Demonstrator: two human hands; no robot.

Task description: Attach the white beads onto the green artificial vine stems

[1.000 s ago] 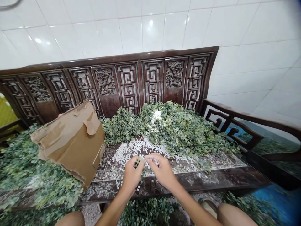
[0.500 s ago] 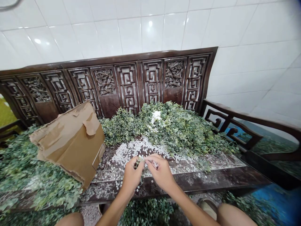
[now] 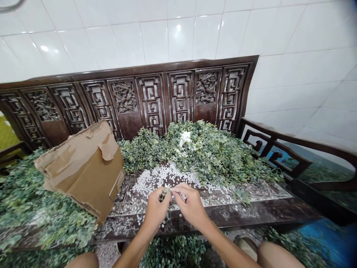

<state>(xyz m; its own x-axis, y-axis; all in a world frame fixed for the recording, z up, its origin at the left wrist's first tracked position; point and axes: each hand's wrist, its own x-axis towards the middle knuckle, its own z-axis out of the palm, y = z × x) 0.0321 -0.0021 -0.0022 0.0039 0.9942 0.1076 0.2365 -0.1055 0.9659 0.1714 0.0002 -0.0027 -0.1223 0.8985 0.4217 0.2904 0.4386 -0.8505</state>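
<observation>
A small green-and-pale leafy plastic-looking sprig sits right at the meeting point of the two hands, over the front part of the long dark-brown carved wooden bench; it lies within the left hand, so that hand is the nearer, and the fingertips of the right hand come in at its upper end from the right. Most of the sprig is covered by fingers, so its long axis cannot be traced for certain, though leaves show both above and below the left grip. The left hand is curled nearly closed, with the sprig pinched between thumb and forefinger. The right hand is half curled, its thumb and forefinger drawn together at the tips; whether they grip the sprig's end or some tiny piece cannot be told. Just beyond the hands spread many small round white pieces, backed by a large heap of grey-green leafy sprays, with a torn brown cardboard box to the left
</observation>
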